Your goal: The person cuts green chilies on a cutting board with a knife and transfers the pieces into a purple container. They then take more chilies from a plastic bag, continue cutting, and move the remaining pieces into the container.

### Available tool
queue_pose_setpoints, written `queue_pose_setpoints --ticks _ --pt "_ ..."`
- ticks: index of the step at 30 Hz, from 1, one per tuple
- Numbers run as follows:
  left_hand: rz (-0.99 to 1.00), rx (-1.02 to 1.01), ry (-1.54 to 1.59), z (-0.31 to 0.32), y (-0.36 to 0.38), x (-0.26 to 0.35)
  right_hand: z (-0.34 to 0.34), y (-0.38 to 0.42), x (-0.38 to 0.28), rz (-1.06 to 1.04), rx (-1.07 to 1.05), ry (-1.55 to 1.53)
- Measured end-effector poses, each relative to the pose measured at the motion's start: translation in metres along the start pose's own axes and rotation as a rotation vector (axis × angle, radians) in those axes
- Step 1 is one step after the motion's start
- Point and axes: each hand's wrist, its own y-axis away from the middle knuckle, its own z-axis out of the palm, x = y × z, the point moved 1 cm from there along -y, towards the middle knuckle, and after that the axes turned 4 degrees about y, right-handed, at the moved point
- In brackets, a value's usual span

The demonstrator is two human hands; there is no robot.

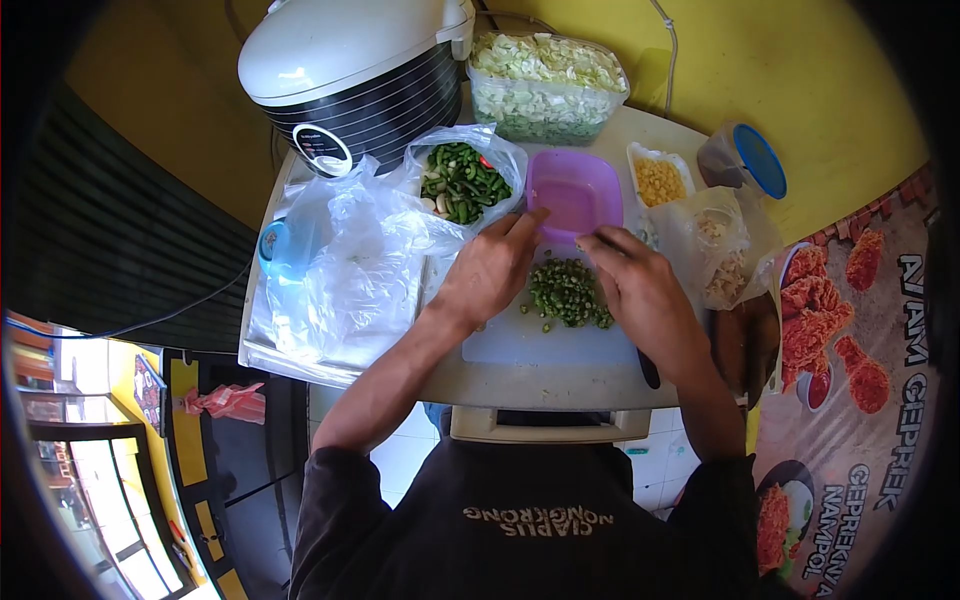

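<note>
A purple plastic container (575, 190) stands beyond the chopping board (490, 345), with nothing seen inside it. My left hand (495, 265) pinches its near left rim, the thumb and fingers pressed together. At the near right corner, the curled fingers of my right hand (640, 280) hold the rim as well. Just below the container, a heap of chopped green chillies (568, 292) lies on the board, with a few loose bits around it. A dark handle (649, 369), seemingly a knife's, shows beside my right forearm; the forearm hides the rest.
Left of the container sits a plastic bag of green chillies (465, 185). A rice cooker (350, 80) and a tub of shredded cabbage (548, 85) stand behind. To the right are yellow bits in a tray (658, 180), a blue-lidded tub (750, 160) and a clear bag (728, 245).
</note>
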Motion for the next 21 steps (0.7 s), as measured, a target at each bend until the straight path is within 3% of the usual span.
queue_pose_setpoints --ticks 3,8,12,15,18,21 --pt "-0.038 0.008 0.027 0.001 0.000 -0.001 -0.001 -0.029 0.011 -0.003 0.139 -0.074" --pt "-0.067 -0.045 0.031 -0.004 0.001 -0.003 0.019 -0.051 0.032 -0.024 0.107 -0.122" --pt "0.058 -0.048 -0.030 -0.002 0.005 -0.007 0.023 -0.051 0.036 -0.064 0.106 -0.076" --pt "0.093 -0.066 -0.055 0.001 0.006 -0.010 0.015 -0.044 0.028 0.033 0.186 -0.124" --pt "0.106 -0.087 -0.075 0.002 0.008 -0.008 0.002 -0.017 0.014 0.086 0.054 -0.158" --pt "0.099 -0.130 -0.092 0.004 0.007 -0.005 0.019 0.011 0.018 0.105 -0.143 0.002"
